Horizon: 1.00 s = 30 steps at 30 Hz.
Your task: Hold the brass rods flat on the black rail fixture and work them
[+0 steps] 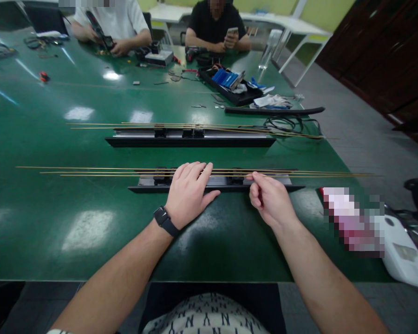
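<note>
A black-edged metal rail (149,189) lies crosswise before me, with black blocks (236,176) set along it. Several long, thin brass-coloured rods (90,172) run over the blocks and stick out past both rail ends. My left hand (190,192) rests palm down across the rail and rods, fingers stretched out and thumb apart; it hides part of the rail. Over the right part of the rail, my right hand (272,198) pinches a thin brass-coloured rod between thumb and forefinger, its other fingers curled in.
Beyond lies a second rail (191,142) with more rods. Farther back are a black strip (275,111), a coiled cable (282,124), gloves (273,101) and a black tray (240,98). A white device (404,250) sits at right. Two people sit across the green table (55,153).
</note>
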Each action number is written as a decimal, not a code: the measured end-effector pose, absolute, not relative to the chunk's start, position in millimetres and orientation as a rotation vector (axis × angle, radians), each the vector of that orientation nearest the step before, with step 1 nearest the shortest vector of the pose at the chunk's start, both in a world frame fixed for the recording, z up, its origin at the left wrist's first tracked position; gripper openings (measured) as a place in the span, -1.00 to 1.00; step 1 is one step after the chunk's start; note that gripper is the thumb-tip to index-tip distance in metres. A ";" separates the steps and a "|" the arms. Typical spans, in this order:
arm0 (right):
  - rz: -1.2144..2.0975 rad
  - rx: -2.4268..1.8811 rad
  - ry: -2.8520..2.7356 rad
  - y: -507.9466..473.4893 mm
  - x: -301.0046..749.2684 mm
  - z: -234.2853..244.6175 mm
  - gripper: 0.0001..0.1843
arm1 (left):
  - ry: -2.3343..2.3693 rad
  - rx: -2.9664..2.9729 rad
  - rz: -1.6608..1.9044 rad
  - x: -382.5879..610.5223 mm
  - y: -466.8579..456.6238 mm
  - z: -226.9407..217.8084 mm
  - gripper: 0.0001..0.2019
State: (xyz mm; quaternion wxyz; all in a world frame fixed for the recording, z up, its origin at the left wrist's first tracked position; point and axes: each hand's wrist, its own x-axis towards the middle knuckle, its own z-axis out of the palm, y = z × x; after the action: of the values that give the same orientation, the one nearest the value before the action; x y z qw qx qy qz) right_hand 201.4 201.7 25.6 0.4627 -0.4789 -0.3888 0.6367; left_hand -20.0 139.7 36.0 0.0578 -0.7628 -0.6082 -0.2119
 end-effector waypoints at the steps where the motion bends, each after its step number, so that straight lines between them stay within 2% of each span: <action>1: 1.567 -1.178 -0.955 201.9 201.5 25.6 -0.67 | -1.845 -2.311 -0.643 -20.0 139.8 36.1 -0.38; 13: 1.569 -1.181 -0.947 202.5 202.8 24.7 -0.73 | -1.858 -2.307 -0.646 -20.2 140.1 34.0 -0.37; 30: 1.556 -1.207 -0.963 201.7 199.3 27.2 -0.63 | -1.848 -2.312 -0.650 -19.3 139.9 36.0 -0.39</action>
State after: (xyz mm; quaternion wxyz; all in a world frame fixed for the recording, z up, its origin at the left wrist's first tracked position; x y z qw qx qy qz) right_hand 199.3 201.7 27.2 0.4571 -0.4898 -0.3908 0.6312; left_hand -19.3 139.9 36.0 0.0556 -0.7617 -0.6090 -0.2142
